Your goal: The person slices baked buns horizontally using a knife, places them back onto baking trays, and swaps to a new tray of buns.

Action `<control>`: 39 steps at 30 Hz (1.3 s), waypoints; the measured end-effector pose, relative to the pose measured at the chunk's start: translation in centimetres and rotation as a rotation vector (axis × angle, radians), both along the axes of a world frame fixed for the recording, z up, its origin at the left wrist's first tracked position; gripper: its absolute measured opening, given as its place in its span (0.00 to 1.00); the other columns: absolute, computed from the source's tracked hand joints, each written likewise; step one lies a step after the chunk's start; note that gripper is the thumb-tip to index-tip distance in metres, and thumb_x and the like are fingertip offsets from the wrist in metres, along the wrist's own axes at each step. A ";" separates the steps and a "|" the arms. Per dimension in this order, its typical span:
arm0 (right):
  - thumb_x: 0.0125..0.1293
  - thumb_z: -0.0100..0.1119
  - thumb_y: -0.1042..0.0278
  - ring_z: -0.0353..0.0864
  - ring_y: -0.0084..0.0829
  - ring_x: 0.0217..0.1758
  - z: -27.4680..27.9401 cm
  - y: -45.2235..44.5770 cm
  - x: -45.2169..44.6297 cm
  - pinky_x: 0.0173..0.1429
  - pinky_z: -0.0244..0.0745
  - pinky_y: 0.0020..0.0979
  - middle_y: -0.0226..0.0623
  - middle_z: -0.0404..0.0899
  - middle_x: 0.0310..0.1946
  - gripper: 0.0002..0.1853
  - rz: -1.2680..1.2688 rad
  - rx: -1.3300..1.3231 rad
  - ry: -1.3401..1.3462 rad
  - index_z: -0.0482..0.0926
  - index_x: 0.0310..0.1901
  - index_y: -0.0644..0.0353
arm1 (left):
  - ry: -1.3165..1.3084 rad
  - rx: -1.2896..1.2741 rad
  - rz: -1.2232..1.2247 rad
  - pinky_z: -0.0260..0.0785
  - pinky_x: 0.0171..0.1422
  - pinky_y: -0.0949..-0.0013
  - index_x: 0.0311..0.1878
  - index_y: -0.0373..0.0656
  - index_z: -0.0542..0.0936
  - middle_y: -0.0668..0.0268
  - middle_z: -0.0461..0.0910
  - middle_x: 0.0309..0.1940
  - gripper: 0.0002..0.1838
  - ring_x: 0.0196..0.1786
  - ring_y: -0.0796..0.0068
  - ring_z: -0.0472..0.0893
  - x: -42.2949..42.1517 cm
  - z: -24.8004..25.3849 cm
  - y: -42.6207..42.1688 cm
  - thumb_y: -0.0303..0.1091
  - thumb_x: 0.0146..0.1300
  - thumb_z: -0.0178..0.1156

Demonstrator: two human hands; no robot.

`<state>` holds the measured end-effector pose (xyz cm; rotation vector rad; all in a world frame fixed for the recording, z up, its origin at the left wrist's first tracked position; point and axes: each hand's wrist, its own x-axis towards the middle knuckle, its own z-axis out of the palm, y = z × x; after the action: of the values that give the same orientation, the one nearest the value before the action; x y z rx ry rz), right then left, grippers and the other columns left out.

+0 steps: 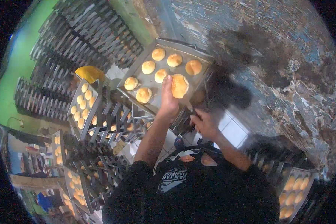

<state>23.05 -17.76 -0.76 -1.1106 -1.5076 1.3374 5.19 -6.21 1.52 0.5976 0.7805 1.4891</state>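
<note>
A metal tray (164, 46) with several round golden buns lies in front of me, on top of a stack. My left hand (169, 98) is over its near part, thumb against a bun (180, 86) that is raised toward the camera; the other fingers are hidden. Close to the tray's near right corner, my right hand (204, 123) is closed round the dark handle of a flat metal tool (188, 105). The tool's blade reaches up to the lower edge of that bun. Other buns, such as one at the right (193, 67), rest on the tray.
Stacked trays of buns (82, 108) stand on the left, with more at the lower left (75, 186) and lower right (295, 192). Racks of stacked trays (82, 37) line the green wall. A stained, peeling wall (287, 74) rises on the right.
</note>
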 end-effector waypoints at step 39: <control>0.78 0.52 0.64 0.75 0.19 0.27 5.6 4.4 -3.5 0.33 0.74 0.26 0.31 0.82 0.31 0.26 -0.139 -0.015 -0.156 0.68 0.73 0.62 | -0.247 -0.026 -0.047 0.79 0.64 0.64 0.65 0.45 0.76 0.65 0.83 0.60 0.28 0.59 0.68 0.84 -10.5 -2.4 7.5 0.56 0.74 0.57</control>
<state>19.56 -13.31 4.79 -1.3304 -1.5036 1.1917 -5.35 1.33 -0.85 0.3994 0.5893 1.4740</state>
